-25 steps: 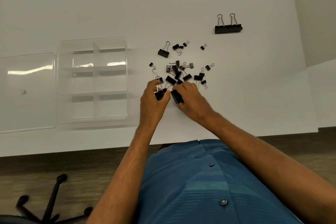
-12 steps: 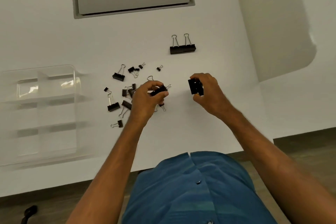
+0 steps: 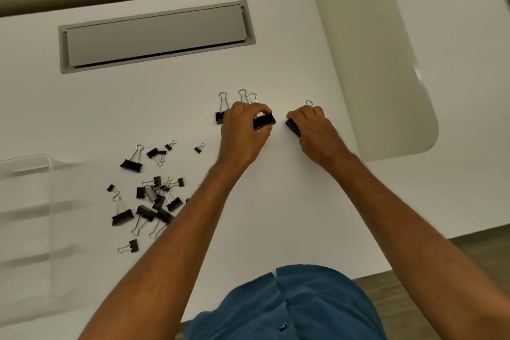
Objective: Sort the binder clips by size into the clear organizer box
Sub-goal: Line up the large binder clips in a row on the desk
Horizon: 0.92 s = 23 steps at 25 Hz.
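My left hand (image 3: 242, 132) grips a large black binder clip (image 3: 264, 120) at the far middle of the white desk. My right hand (image 3: 314, 130) grips another large black clip (image 3: 293, 127) just to its right. The two large clips (image 3: 220, 116) lying at the back are partly hidden behind my left hand; their wire handles stick out above it. A loose pile of small and medium black clips (image 3: 154, 199) lies to the left. The clear organizer box (image 3: 27, 163) shows only partly at the left edge, blurred.
A grey cable flap (image 3: 154, 36) is set into the desk (image 3: 289, 201) at the back. A white divider panel (image 3: 372, 63) rises on the right. The desk's front edge runs just above my blue shirt (image 3: 287, 303).
Both hands have carried their large clips away from the pile, up and right to the two big clips at the back. The view has swung right, so the organizer has slid to the left edge.
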Available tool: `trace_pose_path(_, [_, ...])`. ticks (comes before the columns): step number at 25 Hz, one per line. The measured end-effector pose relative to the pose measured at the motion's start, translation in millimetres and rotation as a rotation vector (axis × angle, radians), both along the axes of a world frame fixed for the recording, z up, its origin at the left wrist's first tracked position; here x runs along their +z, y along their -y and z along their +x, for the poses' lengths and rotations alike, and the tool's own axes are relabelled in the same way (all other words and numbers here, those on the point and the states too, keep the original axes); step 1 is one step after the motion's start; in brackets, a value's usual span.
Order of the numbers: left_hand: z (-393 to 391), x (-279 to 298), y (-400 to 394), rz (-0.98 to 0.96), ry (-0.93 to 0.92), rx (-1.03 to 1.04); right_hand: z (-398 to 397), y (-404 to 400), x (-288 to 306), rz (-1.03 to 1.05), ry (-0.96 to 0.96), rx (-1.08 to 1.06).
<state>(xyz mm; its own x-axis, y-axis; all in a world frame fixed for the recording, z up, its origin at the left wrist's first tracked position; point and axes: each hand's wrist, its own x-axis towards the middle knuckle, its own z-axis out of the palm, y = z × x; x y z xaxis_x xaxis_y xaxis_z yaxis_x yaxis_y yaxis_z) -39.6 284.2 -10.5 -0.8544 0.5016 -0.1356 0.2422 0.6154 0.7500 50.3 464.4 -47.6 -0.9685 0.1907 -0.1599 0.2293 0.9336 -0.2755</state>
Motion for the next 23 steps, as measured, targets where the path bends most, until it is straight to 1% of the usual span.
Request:
trace_pose_path(3, [-18,-10,-30,-0.180,-0.130,-0.013,-9,-15,-13,0.055,-0.041,0.061])
trace_pose_path(11, [-46,-46,-52,-0.348,-0.294,-0.148,-32,-28,-21,0.028,-0.117,0.101])
trace_pose_path(16, [-51,-56,-52,-0.366,-0.340,-0.186,-48,-32,-24,0.019,-0.145,0.108])
trace_pose_path(23, [-49,-67,-43,-0.276,-0.353,-0.211,-50,-30,-27,-0.037,-0.213,0.128])
